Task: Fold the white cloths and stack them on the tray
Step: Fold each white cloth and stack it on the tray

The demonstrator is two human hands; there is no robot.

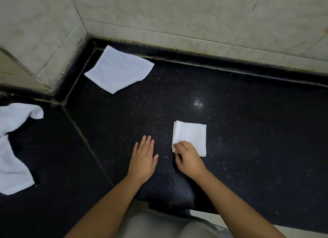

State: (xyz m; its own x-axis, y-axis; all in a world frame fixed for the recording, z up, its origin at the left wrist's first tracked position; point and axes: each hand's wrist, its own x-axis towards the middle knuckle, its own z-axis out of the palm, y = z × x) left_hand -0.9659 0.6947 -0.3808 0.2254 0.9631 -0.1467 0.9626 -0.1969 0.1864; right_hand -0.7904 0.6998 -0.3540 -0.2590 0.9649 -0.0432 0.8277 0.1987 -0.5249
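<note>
Dark speckled stone forms the desk (230, 104), running into a pale tiled corner. From the head view, the right hand (189, 159) pinches the near-left corner of a small folded cloth (192, 135) lying towards the near edge, fingers curled onto it. Just beside it the left hand (142, 159) lies flat and holds nothing. A half-folded cloth (119, 68) waits by the far-left corner; crumpled cloths (12, 145) sit at the left edge. No tray is visible. Lifted by that single corner, the folded cloth may well fall open.
</note>
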